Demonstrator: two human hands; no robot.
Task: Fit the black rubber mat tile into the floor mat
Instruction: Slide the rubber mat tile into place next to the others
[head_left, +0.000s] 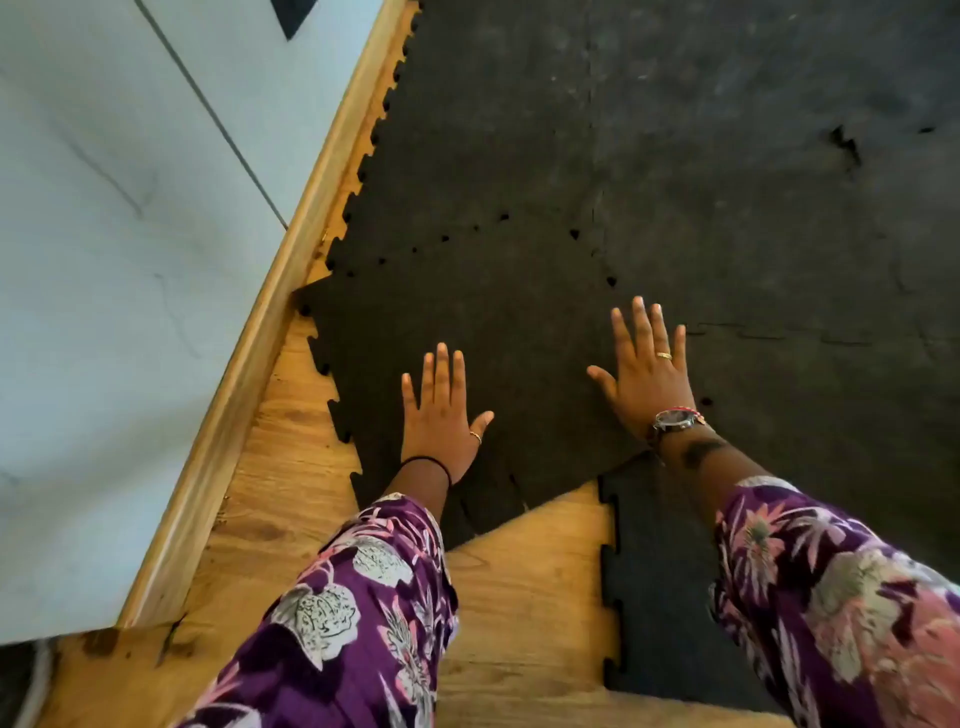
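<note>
A wooden skirting board (291, 291) runs beside the bare wood floor (524, 587). The black rubber tile (498, 332) lies askew at the floor mat (753, 182) corner, its near corner seemingly overlapping a neighbouring piece. The left hand (441, 421) and right hand (649, 374) press flat on it, fingers spread, gripping nothing.

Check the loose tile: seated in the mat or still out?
Still out. The mat tile lies skewed, its near corner overlapping a neighbouring tile, gaps open along the seam; both hands lie flat on it.
</note>
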